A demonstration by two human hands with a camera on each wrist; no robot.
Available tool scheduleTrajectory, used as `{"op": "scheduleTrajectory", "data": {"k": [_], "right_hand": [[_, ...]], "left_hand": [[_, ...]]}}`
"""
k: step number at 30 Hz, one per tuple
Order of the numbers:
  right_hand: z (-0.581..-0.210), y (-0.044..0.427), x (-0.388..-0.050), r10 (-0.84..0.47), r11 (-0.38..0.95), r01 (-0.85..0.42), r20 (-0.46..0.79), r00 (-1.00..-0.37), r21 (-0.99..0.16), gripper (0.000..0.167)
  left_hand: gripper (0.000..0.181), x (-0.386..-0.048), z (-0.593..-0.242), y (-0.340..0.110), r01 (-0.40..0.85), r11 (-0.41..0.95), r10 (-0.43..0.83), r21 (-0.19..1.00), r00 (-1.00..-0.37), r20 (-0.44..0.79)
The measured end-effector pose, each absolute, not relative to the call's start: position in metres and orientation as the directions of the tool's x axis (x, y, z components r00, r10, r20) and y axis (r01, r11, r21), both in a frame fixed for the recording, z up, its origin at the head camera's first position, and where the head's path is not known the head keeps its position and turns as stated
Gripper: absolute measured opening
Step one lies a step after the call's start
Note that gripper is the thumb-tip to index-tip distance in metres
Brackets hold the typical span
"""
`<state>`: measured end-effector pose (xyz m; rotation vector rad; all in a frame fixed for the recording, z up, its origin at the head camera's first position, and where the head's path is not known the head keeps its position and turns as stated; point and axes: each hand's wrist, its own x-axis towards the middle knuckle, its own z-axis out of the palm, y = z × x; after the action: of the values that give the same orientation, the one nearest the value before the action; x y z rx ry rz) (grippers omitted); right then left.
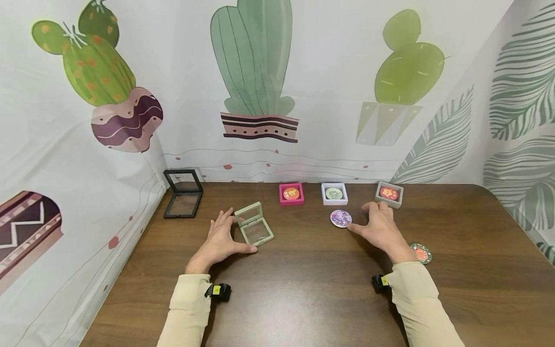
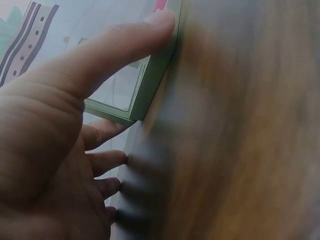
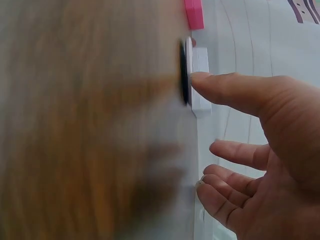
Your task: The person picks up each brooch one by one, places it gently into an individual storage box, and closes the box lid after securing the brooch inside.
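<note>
A light-green hinged display case (image 1: 257, 232) lies unfolded on the table, its clear windows showing. My left hand (image 1: 218, 238) holds it at the left side, thumb on the near edge and index finger by the hinged lid. In the left wrist view the thumb (image 2: 135, 42) crosses the green case (image 2: 145, 92). A round purple-patterned badge (image 1: 341, 219) lies flat, and the thumb of my right hand (image 1: 381, 229) touches its right edge. The other right fingers stretch forward near a grey box (image 1: 389, 193) with a red badge inside; whether they touch it I cannot tell.
Along the back stand a pink box (image 1: 291, 201) and a white box (image 1: 334, 200), each with a round badge. A black hinged case (image 1: 184, 205) is unfolded at the far left. Beside my right wrist lies a green-rimmed badge (image 1: 422, 253). Behind is a cactus-print cloth (image 1: 186, 96).
</note>
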<state>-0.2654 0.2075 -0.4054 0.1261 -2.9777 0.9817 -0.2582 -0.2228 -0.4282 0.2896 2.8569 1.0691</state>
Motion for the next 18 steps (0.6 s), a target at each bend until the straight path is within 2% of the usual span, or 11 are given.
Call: {"op": "scheduleTrajectory", "data": {"k": [18], "right_hand": [[-0.396, 0.247, -0.240, -0.026, 0.839, -0.054, 0.059, -0.998, -0.541, 0.069]], "left_hand": [[0.089, -0.258, -0.430, -0.217, 0.118, 0.753, 0.179, 0.647, -0.983, -0.030]]}}
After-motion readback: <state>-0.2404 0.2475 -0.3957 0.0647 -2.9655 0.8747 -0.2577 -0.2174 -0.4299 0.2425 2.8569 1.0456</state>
